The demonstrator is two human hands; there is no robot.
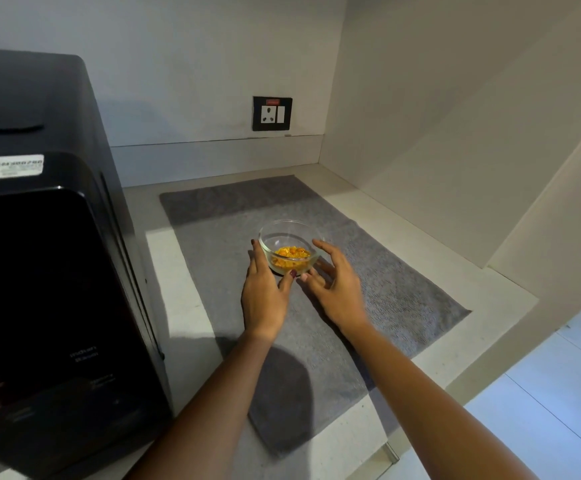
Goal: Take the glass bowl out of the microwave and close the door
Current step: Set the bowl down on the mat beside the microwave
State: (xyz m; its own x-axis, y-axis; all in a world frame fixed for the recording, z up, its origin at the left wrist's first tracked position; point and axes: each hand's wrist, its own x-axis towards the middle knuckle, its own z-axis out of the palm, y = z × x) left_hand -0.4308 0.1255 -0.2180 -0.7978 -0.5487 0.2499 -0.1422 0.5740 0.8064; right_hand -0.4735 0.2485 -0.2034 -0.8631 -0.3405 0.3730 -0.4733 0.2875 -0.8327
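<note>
The glass bowl point(289, 249) stood on the grey mat point(379, 271) on the table, beside the microwave point(57, 271). The left hand point(265, 292) touched its side; the right hand point(339, 289) was open, near it. A careless pull-back could tip it.

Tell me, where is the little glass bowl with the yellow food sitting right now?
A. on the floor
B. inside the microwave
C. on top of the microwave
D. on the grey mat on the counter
D: the glass bowl stands on the grey mat on the counter, between the left hand and the right hand, to the right of the black microwave.
</note>
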